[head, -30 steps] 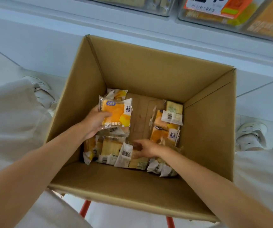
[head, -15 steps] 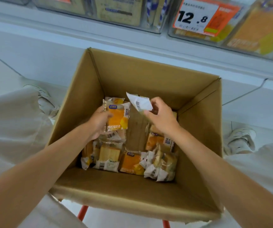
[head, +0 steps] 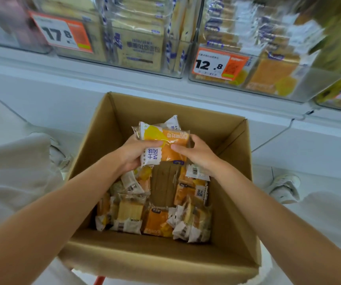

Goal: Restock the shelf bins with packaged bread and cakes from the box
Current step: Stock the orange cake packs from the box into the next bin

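Observation:
An open cardboard box (head: 124, 262) stands in front of me with several orange-and-white cake packets (head: 155, 222) on its bottom. Above the box's middle, both hands hold a small stack of packets (head: 166, 138). My left hand (head: 136, 154) grips the stack's left side, thumb on top. From the right, my right hand (head: 196, 154) holds the same stack. Clear shelf bins (head: 141, 48) full of packaged bread run along the top; the right bin (head: 268, 75) holds orange packets.
Price tags reading 17.8 (head: 61, 33) and 12.8 (head: 219, 63) hang on the bin fronts. A white shelf ledge (head: 83, 66) runs under the bins. My knees in pale trousers flank the box, with a white shoe (head: 286, 187) at right.
My right hand brought its packet onto the one in my left hand, and both hands now hold the stack higher. The view tilted up toward the shelf bins.

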Demonstrator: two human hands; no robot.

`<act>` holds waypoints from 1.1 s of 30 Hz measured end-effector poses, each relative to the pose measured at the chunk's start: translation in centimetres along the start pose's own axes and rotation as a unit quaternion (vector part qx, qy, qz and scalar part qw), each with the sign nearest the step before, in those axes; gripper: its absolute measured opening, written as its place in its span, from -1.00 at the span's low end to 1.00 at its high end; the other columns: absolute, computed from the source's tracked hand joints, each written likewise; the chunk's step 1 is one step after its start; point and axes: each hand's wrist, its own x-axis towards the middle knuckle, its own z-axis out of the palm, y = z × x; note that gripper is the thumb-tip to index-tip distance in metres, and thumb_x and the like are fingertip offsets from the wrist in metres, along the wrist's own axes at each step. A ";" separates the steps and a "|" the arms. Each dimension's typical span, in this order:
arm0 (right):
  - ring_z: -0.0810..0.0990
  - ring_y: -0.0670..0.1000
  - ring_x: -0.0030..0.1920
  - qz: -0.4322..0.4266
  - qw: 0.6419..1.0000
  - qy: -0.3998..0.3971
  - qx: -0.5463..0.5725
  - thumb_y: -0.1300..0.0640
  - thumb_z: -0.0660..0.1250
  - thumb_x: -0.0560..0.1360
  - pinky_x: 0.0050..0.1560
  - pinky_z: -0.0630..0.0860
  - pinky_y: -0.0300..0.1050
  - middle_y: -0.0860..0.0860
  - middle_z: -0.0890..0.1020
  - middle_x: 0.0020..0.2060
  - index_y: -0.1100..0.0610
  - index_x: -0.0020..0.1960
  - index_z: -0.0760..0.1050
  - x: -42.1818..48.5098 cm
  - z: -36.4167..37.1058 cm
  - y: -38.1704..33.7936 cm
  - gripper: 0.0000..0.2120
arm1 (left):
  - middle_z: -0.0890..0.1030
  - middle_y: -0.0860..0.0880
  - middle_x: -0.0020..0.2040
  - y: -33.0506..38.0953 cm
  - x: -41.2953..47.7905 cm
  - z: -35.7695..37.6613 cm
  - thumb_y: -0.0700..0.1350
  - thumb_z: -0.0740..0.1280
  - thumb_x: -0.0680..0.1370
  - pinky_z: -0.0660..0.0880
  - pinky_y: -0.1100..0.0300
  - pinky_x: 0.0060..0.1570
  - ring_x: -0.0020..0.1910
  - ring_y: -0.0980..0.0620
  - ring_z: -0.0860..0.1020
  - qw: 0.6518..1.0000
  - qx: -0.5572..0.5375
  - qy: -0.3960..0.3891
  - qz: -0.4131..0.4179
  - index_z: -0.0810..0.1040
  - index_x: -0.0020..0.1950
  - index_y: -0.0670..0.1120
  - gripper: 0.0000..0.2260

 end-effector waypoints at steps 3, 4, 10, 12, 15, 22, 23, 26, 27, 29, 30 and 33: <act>0.61 0.05 0.13 0.046 0.993 -0.002 0.108 0.00 0.54 0.39 0.12 0.59 0.16 0.01 0.57 0.21 -0.06 0.24 0.41 -0.4 -0.3 -0.2 -0.52 | 0.66 -0.23 0.12 1.1 -0.7 1.1 -0.21 0.51 0.38 0.58 -0.16 0.11 0.12 -0.23 0.64 0.999 0.038 0.004 0.028 0.49 0.33 -0.16 -0.48; 0.61 0.03 0.11 0.022 0.995 0.015 0.095 0.03 0.54 0.39 0.09 0.60 0.10 0.00 0.58 0.19 -0.04 0.26 0.43 -0.6 -0.6 -0.5 -0.50 | 0.67 -0.20 0.14 1.5 -1.0 1.2 -0.09 0.49 0.41 0.55 -0.19 0.15 0.16 -0.22 0.62 0.998 0.050 -0.024 0.030 0.51 0.34 -0.11 -0.49; 0.29 0.06 0.38 -0.279 0.883 0.083 -0.369 0.11 0.45 0.47 0.44 0.16 0.09 0.00 0.40 0.31 -0.11 0.44 0.36 -3.5 -3.0 -4.8 -0.41 | 0.60 -0.16 0.28 3.5 -2.9 1.7 0.33 0.27 0.45 0.48 -0.13 0.21 0.26 -0.14 0.58 0.983 0.078 -0.167 -0.017 0.47 0.40 -0.02 -0.37; 0.11 0.07 0.50 -0.344 0.828 0.112 -0.428 0.10 0.44 0.48 0.50 0.01 0.09 0.04 0.23 0.48 -0.13 0.52 0.23 -4.2 -2.5 -5.9 -0.31 | 0.62 -0.17 0.23 3.8 -3.1 2.8 0.14 0.37 0.50 0.52 -0.12 0.17 0.18 -0.13 0.62 0.986 0.068 -0.155 0.012 0.48 0.38 -0.05 -0.50; 0.05 0.09 0.55 -0.233 0.915 0.177 -0.279 -0.11 0.43 0.47 0.52 0.07 0.09 0.08 0.13 0.55 0.01 0.57 0.08 -3.6 -2.8 -5.7 -0.18 | 0.64 -0.20 0.13 4.6 -3.4 3.2 -0.19 0.43 0.44 0.59 -0.08 0.07 0.05 -0.11 0.66 0.990 -0.021 -0.132 0.032 0.54 0.28 -0.13 -0.60; 0.10 -0.04 0.51 -0.295 0.897 0.092 -0.317 -0.08 0.25 0.60 0.50 0.02 -0.02 0.02 0.16 0.54 -0.07 0.48 0.29 -5.4 -4.5 -7.0 -0.53 | 0.60 -0.13 0.28 7.3 -4.6 3.7 0.03 0.55 0.37 0.42 -0.22 0.33 0.29 -0.17 0.55 0.975 0.054 -0.217 0.012 0.50 0.35 -0.06 -0.41; 0.00 0.02 0.55 -0.292 0.881 0.088 -0.362 -0.11 0.22 0.60 0.53 -0.07 0.09 0.01 0.15 0.55 -0.08 0.51 0.24 -5.9 -5.0 -7.5 -0.50 | 0.61 -0.11 0.27 7.6 -4.6 4.2 0.03 0.55 0.39 0.40 -0.22 0.34 0.28 -0.15 0.56 0.977 0.094 -0.190 0.019 0.48 0.36 -0.05 -0.42; -0.04 0.02 0.57 -0.262 0.819 0.066 -0.506 -0.27 0.17 0.56 0.53 -0.17 0.15 -0.03 0.28 0.51 0.00 0.56 0.13 -7.3 -7.4 -10.1 -0.33 | 0.63 -0.05 0.21 8.9 -4.9 6.1 -0.03 0.51 0.45 0.40 -0.08 0.32 0.27 -0.04 0.54 0.976 0.176 -0.120 0.042 0.50 0.27 -0.03 -0.57; 0.10 0.04 0.55 -0.262 0.803 0.050 -0.533 -0.34 0.20 0.51 0.53 -0.03 0.11 -0.03 0.37 0.46 0.03 0.53 0.20 -7.6 -8.3 -11.0 -0.27 | 0.61 -0.02 0.20 9.4 -5.0 6.8 -0.05 0.50 0.47 0.39 -0.04 0.29 0.26 -0.01 0.52 0.973 0.197 -0.108 0.046 0.48 0.24 0.00 -0.62; 0.42 0.00 0.35 -0.258 0.807 0.025 -0.531 -0.45 0.30 0.36 0.33 0.34 -0.04 -0.06 0.50 0.32 0.00 0.46 0.30 -8.6 -9.9 -12.7 -0.18 | 0.60 -0.07 0.20 10.8 -5.2 8.3 -0.13 0.48 0.49 0.43 -0.07 0.27 0.23 -0.03 0.54 0.967 0.215 -0.122 0.058 0.45 0.22 -0.01 -0.65; 0.49 -0.12 0.22 -0.249 0.821 0.023 -0.513 -0.46 0.35 0.30 0.16 0.42 -0.19 -0.13 0.54 0.23 -0.07 0.42 0.31 -9.1 -10.5 -13.3 -0.18 | 0.61 -0.09 0.21 11.6 -5.2 9.0 -0.16 0.48 0.47 0.45 -0.08 0.28 0.20 -0.05 0.57 0.961 0.223 -0.147 0.066 0.47 0.22 -0.03 -0.63; 0.50 -0.27 -0.15 -0.229 0.839 0.034 -0.493 -0.39 0.42 0.30 -0.23 0.36 -0.36 -0.25 0.52 -0.18 -0.14 0.26 0.42 -9.6 -12.4 -14.3 -0.37 | 0.68 0.06 0.08 14.0 -5.2 11.1 -0.16 0.46 0.48 0.53 0.10 0.17 0.09 0.09 0.62 0.925 0.292 -0.221 0.105 0.50 0.20 0.05 -0.67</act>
